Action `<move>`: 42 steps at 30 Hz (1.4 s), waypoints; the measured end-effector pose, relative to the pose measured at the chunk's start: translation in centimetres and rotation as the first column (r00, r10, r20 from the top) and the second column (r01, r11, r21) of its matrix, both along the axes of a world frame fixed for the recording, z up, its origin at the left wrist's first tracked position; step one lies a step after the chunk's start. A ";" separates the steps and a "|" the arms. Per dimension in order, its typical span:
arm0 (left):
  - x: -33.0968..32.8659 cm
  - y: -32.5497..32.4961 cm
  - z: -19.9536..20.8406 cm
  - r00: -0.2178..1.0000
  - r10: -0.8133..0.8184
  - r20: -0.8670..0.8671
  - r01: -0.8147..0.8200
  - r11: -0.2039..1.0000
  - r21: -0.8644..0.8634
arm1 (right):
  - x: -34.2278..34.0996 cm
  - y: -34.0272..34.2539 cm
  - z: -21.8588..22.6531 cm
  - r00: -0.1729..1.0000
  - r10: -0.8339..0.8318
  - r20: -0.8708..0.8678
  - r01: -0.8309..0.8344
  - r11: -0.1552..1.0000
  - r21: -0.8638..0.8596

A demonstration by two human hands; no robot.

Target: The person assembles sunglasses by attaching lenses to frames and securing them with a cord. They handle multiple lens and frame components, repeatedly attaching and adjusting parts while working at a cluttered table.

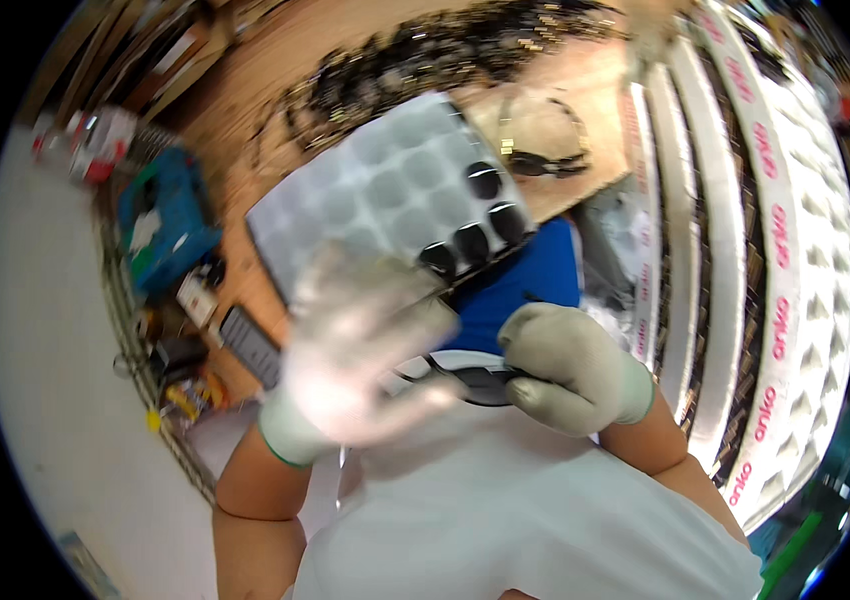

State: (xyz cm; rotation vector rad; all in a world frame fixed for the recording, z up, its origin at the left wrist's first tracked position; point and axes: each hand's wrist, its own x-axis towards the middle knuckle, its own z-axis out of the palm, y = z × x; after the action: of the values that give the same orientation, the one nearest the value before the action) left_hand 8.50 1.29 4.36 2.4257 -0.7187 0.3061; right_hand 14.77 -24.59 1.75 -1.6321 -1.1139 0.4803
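Close to my body, my right hand (575,370) in a pale glove is closed around one side of a pair of dark sunglasses (485,387). My left hand (355,350), gloved too and blurred by motion, is spread with its thumb apart, in front of the near left part of a lens tray (385,180). I see nothing held in it. Several dark round lenses (484,180) lie in the tray's right and near pockets; grey round pockets cover the rest. Part of the sunglasses is hidden behind my left hand and its blur.
A heap of dark eyewear frames (405,60) spreads along the back of the wooden table. One more frame (547,163) lies right of the tray. At left are a blue bin (167,220) and a phone-like dark slab (249,343). White strips with dark frames (720,250) stand at right.
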 end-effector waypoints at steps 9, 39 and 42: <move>-6.8 0.3 -1.0 0.829 -0.107 -0.549 -0.047 0.965 -0.258 | -1.0 4.5 -0.4 0.953 0.301 0.039 -0.296 0.950 -0.098; 16.2 -9.0 -12.7 0.637 0.653 -0.409 -0.436 0.744 0.507 | 4.8 -4.3 -2.8 0.812 -0.511 -0.282 0.505 0.857 -0.099; 16.9 -9.5 -13.6 0.593 0.694 -0.407 -0.455 0.707 0.542 | 5.0 -4.9 -2.9 0.821 -0.519 -0.239 0.490 0.854 -0.173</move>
State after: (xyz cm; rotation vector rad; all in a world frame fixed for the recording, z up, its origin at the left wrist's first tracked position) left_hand 25.40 -8.19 -9.28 2.8427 0.3874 -0.3970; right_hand 19.74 -29.53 -1.18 -1.8037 -0.4179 0.4009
